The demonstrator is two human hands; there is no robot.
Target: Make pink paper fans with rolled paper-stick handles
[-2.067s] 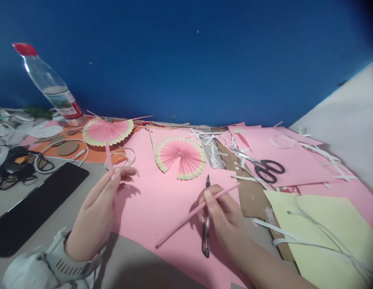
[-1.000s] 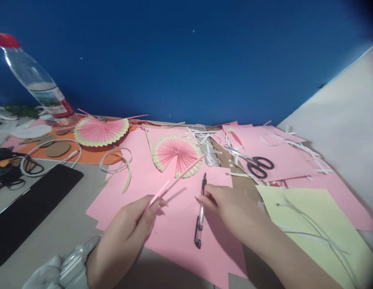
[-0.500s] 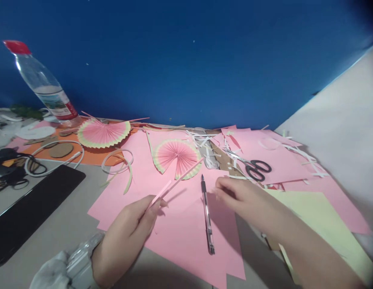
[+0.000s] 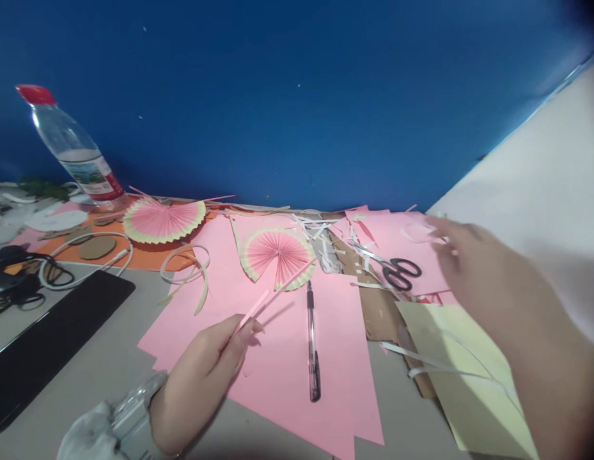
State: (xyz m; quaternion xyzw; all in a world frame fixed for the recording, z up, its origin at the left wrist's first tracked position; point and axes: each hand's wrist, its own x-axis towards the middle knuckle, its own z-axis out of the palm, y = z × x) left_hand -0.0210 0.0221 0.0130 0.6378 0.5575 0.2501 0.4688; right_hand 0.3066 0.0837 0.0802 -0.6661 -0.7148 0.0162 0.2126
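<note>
My left hand (image 4: pixel 208 370) is closed around a thin folded pink paper strip (image 4: pixel 282 284), whose two ends stick out up and to the right. The longer end lies in front of a round pleated paper fan (image 4: pixel 272 252), pink with a pale yellow rim, which has a gap at its lower edge. A black-gripped clear pen (image 4: pixel 312 345) lies right of this hand on the pink paper sheets (image 4: pixel 277 390). My right hand (image 4: pixel 462 255) is stretched out at the far right, above more pink sheets and beyond the black-handled scissors (image 4: pixel 397 275). Its fingers are smeared by motion.
A tilted-looking water bottle (image 4: pixel 88 160), a second pleated fan (image 4: pixel 165 220), a white cable (image 4: pixel 128 255) and a black phone (image 4: pixel 61 338) are on the left. White paper strips (image 4: pixel 320 223) and a pale yellow sheet (image 4: pixel 479 370) lie right. A blue wall (image 4: pixel 277 108) rises behind.
My right hand has moved from beside the pen to the far right, uncovering brown cardboard and white strips on the yellow sheet. My left hand keeps hold of the pink strip. The view has shifted slightly.
</note>
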